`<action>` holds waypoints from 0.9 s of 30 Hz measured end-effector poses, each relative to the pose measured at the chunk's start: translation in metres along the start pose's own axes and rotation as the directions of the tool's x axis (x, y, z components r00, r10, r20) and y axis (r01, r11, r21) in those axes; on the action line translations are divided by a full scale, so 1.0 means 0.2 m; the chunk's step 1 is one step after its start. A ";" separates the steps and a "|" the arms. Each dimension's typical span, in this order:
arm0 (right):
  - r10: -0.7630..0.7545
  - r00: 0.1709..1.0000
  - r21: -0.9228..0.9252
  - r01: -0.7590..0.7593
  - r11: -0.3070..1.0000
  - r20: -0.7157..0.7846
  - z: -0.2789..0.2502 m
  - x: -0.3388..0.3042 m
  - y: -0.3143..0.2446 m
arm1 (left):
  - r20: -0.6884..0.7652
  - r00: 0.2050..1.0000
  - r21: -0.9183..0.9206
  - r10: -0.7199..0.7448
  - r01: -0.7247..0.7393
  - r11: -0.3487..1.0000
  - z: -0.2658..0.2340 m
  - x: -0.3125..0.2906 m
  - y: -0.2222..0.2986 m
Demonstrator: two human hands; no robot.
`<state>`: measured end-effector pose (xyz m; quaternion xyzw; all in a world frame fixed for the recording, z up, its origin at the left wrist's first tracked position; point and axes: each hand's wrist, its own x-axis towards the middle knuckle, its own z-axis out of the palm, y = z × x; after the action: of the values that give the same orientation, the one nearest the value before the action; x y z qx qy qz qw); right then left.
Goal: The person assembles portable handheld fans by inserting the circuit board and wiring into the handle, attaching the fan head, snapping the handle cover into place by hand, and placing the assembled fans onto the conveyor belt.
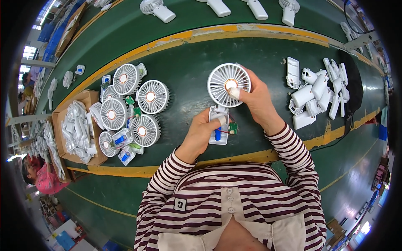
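Note:
Between my hands is a white handheld fan [218, 79], its round grille at the top and its handle lying uncovered below. Inside the handle shows a blue battery cell [217, 134], and a small green circuit board [233, 128] hangs out at its right side on thin wires. My right hand [256, 98] grips the fan head by its right rim, thumb over the grille's middle. The handle is held by my left hand [200, 130], thumb across its upper part. Light-coloured wraps cover both thumbs.
Left on the green bench [184, 62] sit several open fans [150, 97] in a pile, beside a cardboard box [100, 157] of white parts. White handle shells [310, 96] lie heaped at right, near a black cloth-like item [353, 79]. Beyond a yellow edge, a green belt [188, 21] carries fans.

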<state>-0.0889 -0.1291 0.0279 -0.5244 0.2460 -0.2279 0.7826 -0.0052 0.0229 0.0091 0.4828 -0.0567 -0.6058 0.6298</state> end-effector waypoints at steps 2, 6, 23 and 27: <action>0.013 0.999 -0.023 -0.012 1.000 0.030 0.01 0.02 0.03 | -0.027 0.997 0.076 0.069 -0.067 0.995 0.01 -0.01 0.00; 0.082 0.990 -0.058 -0.076 0.995 0.111 -0.01 0.05 0.05 | -0.047 0.986 0.153 0.161 -0.153 0.976 0.02 -0.03 0.01; -0.640 0.594 -0.700 0.704 0.119 0.488 0.01 -0.12 0.09 | -0.218 0.940 -0.110 0.262 -0.290 0.951 -0.05 -0.01 0.14; -0.655 0.523 -0.661 0.749 0.047 0.546 0.15 -0.13 0.11 | -0.250 0.911 0.000 0.329 -0.340 0.941 -0.06 0.02 0.08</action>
<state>-0.0879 -0.0850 0.0209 -0.8927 -0.0032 -0.3994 0.2089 0.0159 0.0227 0.0107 0.5237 -0.0468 -0.4255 0.7365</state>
